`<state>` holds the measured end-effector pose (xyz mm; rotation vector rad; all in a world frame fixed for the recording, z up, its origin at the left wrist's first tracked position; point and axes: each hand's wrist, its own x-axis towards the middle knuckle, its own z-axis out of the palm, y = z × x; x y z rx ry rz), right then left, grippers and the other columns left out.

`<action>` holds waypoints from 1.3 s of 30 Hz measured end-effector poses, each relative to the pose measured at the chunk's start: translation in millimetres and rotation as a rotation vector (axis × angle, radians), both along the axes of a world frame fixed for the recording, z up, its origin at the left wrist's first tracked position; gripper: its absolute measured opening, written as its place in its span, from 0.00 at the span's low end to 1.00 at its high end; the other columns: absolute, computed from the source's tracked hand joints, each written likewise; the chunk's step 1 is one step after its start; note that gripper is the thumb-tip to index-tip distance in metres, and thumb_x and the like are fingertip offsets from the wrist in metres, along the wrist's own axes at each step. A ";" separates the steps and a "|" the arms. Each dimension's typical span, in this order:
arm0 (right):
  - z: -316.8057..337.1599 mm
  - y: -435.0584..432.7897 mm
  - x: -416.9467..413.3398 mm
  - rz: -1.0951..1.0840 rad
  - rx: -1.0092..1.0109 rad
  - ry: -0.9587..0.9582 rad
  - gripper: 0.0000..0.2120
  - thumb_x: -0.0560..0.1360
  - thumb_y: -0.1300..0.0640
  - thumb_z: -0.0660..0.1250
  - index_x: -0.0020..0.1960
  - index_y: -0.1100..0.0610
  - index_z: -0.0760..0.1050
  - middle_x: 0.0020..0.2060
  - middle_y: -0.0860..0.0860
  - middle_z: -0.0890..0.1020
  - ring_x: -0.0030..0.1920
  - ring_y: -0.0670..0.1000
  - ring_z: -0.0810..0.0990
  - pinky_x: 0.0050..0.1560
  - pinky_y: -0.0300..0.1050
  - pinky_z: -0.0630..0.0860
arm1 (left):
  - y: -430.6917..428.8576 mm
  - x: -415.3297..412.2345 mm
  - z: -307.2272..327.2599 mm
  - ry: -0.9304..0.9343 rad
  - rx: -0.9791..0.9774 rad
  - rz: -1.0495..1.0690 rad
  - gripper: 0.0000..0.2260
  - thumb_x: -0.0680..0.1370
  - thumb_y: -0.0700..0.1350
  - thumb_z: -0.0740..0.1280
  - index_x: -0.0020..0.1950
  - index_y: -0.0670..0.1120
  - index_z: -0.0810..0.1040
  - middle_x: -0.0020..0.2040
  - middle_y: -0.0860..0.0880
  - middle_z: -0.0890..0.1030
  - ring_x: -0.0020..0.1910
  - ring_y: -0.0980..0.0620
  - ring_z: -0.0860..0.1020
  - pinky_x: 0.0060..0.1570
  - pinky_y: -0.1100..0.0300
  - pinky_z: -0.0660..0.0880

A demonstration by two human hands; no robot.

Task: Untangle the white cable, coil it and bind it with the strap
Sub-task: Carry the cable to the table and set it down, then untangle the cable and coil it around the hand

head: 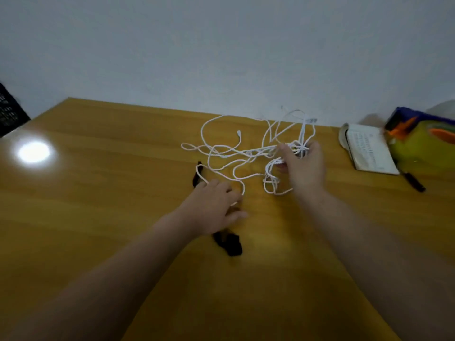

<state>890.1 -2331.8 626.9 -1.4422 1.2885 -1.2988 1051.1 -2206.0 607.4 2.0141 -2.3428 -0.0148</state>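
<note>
1. White cable (236, 153): a loose tangle on the desk (98, 193), toward 12 o'clock from me. One plug end lies free at the tangle's 11 o'clock. No coil formed yet.
2. Right hand (304, 166): fingers curled round the densest clump, at the tangle's 3 o'clock. My judgement is that I grip there to anchor the knot while strands are drawn out.
3. Left hand (213, 205): flat on the desk at the tangle's 7 o'clock, fingers fairly straight, fingertips touching one loop. It probably pins that strand.
4. Strap (230, 246): black, passing under my left hand, with ends showing at that hand's 11 and 5 o'clock. It is unused and within reach for binding.
5. Surroundings: glossy yellow wood desk with lamp glare at 9 o'clock and a plain grey wall (221, 45) behind. A notebook (369, 151), bag (423, 143) and pen (414, 180) sit at 3 o'clock, and a dark crate (9, 109) at 10 o'clock.
</note>
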 end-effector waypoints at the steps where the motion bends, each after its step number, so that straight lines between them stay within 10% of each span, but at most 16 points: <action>1: 2.5 10.9 -8.0 -0.013 -0.018 -0.001 0.16 0.70 0.53 0.72 0.44 0.57 0.65 0.35 0.58 0.79 0.28 0.52 0.81 0.25 0.43 0.77 | 10.0 -5.7 -1.5 -0.033 0.080 0.037 0.23 0.78 0.63 0.54 0.68 0.52 0.68 0.63 0.49 0.69 0.63 0.48 0.67 0.60 0.52 0.65; 13: -1.3 125.9 -77.9 0.285 -0.070 0.026 0.16 0.72 0.70 0.66 0.38 0.52 0.67 0.38 0.50 0.77 0.37 0.42 0.76 0.36 0.32 0.72 | 107.7 -15.1 6.5 0.025 -0.047 0.388 0.16 0.80 0.49 0.58 0.67 0.49 0.70 0.72 0.47 0.65 0.71 0.44 0.61 0.67 0.50 0.60; 18: 12.3 142.4 -76.4 0.293 -0.063 -0.173 0.14 0.71 0.72 0.67 0.39 0.54 0.69 0.38 0.52 0.77 0.43 0.54 0.79 0.48 0.51 0.75 | 110.9 -66.5 42.7 0.460 -0.276 0.220 0.13 0.79 0.46 0.62 0.63 0.44 0.74 0.58 0.46 0.76 0.56 0.47 0.75 0.54 0.57 0.69; 24: 16.2 144.4 -80.6 0.377 -0.108 -0.217 0.11 0.70 0.64 0.72 0.50 0.62 0.74 0.41 0.49 0.80 0.40 0.44 0.80 0.42 0.39 0.76 | 84.2 -103.6 52.0 1.302 0.033 0.448 0.23 0.79 0.56 0.59 0.70 0.45 0.67 0.60 0.47 0.77 0.54 0.51 0.78 0.52 0.56 0.75; 28: 21.2 131.0 -84.3 0.405 -0.076 -0.246 0.11 0.75 0.56 0.68 0.50 0.65 0.79 0.40 0.52 0.83 0.42 0.47 0.81 0.45 0.41 0.76 | 52.3 -117.2 54.8 1.547 0.002 0.405 0.23 0.79 0.53 0.63 0.69 0.43 0.66 0.64 0.46 0.74 0.60 0.50 0.76 0.59 0.54 0.75; 34: 46.0 100.0 -90.3 0.488 -0.147 -0.026 0.03 0.77 0.64 0.62 0.48 0.57 0.72 0.40 0.56 0.78 0.40 0.49 0.77 0.40 0.41 0.75 | 2.5 -129.9 79.8 1.655 -0.255 0.269 0.13 0.75 0.32 0.64 0.56 0.45 0.70 0.49 0.47 0.79 0.46 0.51 0.79 0.49 0.59 0.76; 39: 67.6 91.2 -106.1 0.282 0.226 -0.090 0.11 0.75 0.49 0.66 0.50 0.56 0.76 0.45 0.53 0.80 0.44 0.55 0.82 0.36 0.49 0.81 | -38.0 -124.8 99.1 1.549 -0.361 0.216 0.14 0.75 0.27 0.60 0.52 0.45 0.69 0.42 0.49 0.79 0.39 0.55 0.78 0.36 0.68 0.76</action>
